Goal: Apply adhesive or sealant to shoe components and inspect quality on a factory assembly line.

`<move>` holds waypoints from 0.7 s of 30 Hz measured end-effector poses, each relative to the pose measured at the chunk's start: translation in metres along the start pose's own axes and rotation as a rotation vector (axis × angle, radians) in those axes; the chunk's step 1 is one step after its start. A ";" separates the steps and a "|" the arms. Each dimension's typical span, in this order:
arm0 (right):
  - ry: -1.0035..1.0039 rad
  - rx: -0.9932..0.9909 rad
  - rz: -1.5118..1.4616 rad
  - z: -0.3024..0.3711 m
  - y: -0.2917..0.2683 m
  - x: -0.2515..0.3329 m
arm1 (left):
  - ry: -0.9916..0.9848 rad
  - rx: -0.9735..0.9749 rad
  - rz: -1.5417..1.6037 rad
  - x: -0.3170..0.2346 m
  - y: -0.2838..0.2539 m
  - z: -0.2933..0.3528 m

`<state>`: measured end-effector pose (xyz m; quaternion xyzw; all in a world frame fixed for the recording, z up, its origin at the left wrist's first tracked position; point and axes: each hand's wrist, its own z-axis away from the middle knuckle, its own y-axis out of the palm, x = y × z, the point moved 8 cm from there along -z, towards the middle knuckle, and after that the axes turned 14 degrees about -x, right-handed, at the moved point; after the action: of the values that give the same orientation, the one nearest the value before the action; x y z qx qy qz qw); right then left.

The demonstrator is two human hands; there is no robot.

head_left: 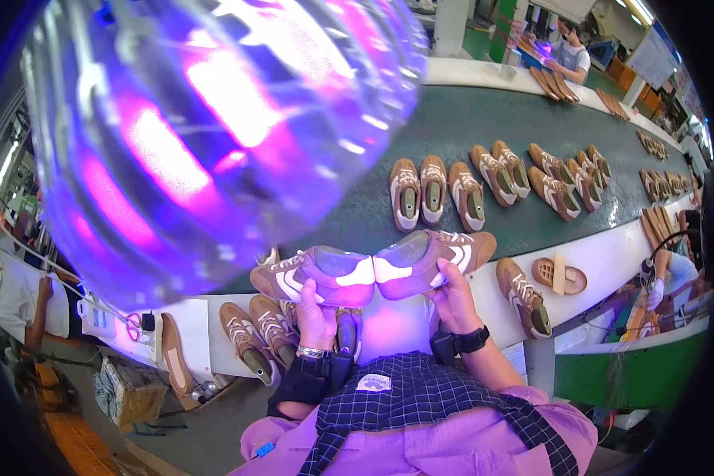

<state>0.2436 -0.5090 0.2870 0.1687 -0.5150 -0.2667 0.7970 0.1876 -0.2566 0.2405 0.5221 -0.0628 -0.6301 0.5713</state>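
A brown sneaker with white stripes and a white heel patch (313,274) is held up in my left hand (316,321), whose fingers are wrapped round its side. My right hand (454,303) grips a second, matching sneaker (424,266), thumb on its side. The two shoes meet heel to heel, toes pointing outward, soles down. Both have laces and a greenish form inside. Below my left hand, several similar sneakers (250,345) stand on the white ledge, partly hidden by my arm. One more sneaker (522,297) stands to the right of my right hand.
A glowing purple lamp in a ribbed clear cover (238,135) fills the upper left. Beyond my hands, several sneakers (466,194) stand on a green conveyor belt (325,230). Loose soles (559,274) lie on the right ledge, red scissors (133,325) on the left. Co-workers (571,57) are around.
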 end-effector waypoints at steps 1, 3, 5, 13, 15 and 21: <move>0.000 0.000 -0.004 0.000 -0.002 0.001 | -0.009 0.051 0.003 0.000 0.004 0.004; 0.059 0.078 -0.040 -0.001 -0.003 -0.001 | -0.077 0.086 0.013 0.005 0.008 0.008; 0.160 0.073 -0.072 -0.008 -0.015 -0.009 | -0.145 0.189 0.061 0.009 0.017 0.017; 0.223 0.256 1.094 -0.016 -0.070 -0.047 | -0.316 0.360 0.023 0.043 0.035 0.048; 0.038 0.205 1.019 -0.007 -0.076 -0.030 | -0.299 0.375 -0.031 0.046 0.036 0.053; -0.503 -0.138 0.845 -0.009 -0.141 0.049 | -0.225 0.415 -0.096 0.049 0.044 0.067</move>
<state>0.2326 -0.6514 0.2421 -0.1777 -0.6958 0.0136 0.6957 0.1774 -0.3445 0.2717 0.5572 -0.2291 -0.6843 0.4108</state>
